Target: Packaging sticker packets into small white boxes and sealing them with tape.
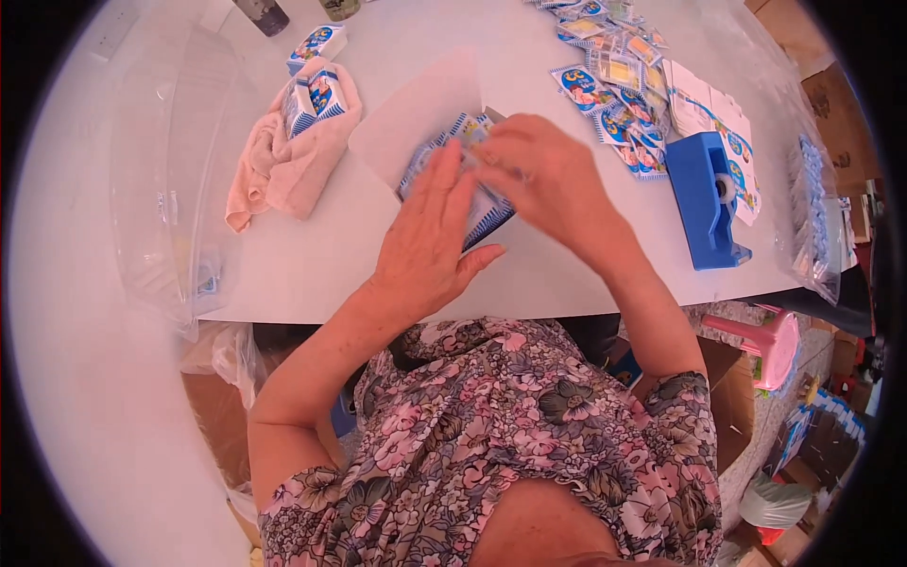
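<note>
An open box (pixel 385 159) with its pale lid flap raised stands on the white table in front of me. Blue-and-white striped packets (pixel 490 225) fill it. My left hand (pixel 423 227) lies over the packets, its fingers stretched out and its thumb apart at the box's near side. From the right, my right hand (pixel 548 175) reaches over the box with bent fingers drawn together. Motion blurs its fingertips, and what they pinch is too unclear to name. The two hands' fingers almost meet above the packets.
A pink cloth (pixel 300 175) with small packets on it lies left. Loose packets (pixel 619 90) are heaped at the far right, beside flat printed cartons (pixel 704 99) and a blue tape dispenser (pixel 701 203). Clear plastic bags (pixel 156 170) flank the table; a pink stool (pixel 775 348) stands on the floor.
</note>
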`<state>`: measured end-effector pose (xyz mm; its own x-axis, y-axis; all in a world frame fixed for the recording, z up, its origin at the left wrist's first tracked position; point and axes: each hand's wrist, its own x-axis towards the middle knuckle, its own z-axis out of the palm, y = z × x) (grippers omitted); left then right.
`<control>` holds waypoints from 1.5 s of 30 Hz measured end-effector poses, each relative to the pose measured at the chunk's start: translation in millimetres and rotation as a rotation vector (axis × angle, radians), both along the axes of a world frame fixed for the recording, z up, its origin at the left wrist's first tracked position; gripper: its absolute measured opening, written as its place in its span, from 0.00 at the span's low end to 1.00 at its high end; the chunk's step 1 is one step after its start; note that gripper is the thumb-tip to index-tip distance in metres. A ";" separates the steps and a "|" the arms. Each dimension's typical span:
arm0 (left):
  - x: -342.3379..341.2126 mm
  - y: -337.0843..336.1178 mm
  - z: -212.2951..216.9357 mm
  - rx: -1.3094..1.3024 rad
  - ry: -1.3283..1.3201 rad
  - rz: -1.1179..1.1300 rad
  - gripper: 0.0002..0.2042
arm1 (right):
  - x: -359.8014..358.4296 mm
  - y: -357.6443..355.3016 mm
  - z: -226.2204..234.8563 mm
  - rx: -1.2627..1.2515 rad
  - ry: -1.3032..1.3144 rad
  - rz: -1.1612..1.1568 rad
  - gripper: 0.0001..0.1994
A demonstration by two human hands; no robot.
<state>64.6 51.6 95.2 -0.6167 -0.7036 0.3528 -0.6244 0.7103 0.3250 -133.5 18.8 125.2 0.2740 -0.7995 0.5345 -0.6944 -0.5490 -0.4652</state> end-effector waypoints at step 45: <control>-8.8 -30.0 -4.0 0.270 -0.064 -0.077 0.39 | -2.7 -1.6 -70.8 0.221 0.118 -0.010 0.31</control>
